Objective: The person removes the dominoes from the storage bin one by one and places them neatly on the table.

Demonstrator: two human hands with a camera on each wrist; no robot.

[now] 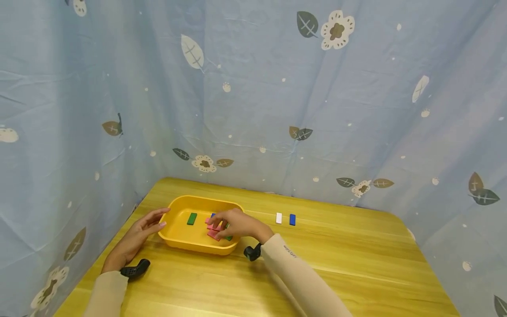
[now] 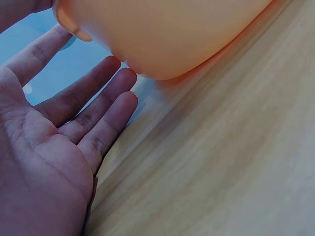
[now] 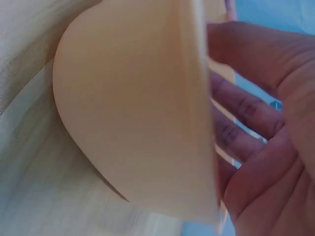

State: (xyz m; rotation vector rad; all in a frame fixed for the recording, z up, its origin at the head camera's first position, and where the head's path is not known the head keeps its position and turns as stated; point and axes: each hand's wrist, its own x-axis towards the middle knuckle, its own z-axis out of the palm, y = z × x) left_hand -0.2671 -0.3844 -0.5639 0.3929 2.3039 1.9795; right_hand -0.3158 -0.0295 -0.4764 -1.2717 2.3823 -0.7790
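Observation:
A yellow plastic tray (image 1: 191,247) sits on the table, with small flat rectangular blocks inside. My left hand (image 1: 138,235) is at the tray's left end, thumb and index finger at the rim and the other fingers extended near the outer wall (image 2: 162,44). Over the right end of the tray, my right hand (image 1: 237,223) reaches in with bent fingers, thumb and fingertips apart above several pink blocks (image 1: 213,235). The tray wall (image 3: 133,113) hides those fingertips in the right wrist view. A green block (image 1: 192,219) lies apart on the tray floor; a blue block (image 1: 213,215) is partly covered.
A white block (image 1: 279,218) and a blue block (image 1: 292,219) lie side by side on the wooden table (image 1: 356,255), right of the tray. A light-blue patterned curtain (image 1: 257,97) hangs behind and along both sides of the table.

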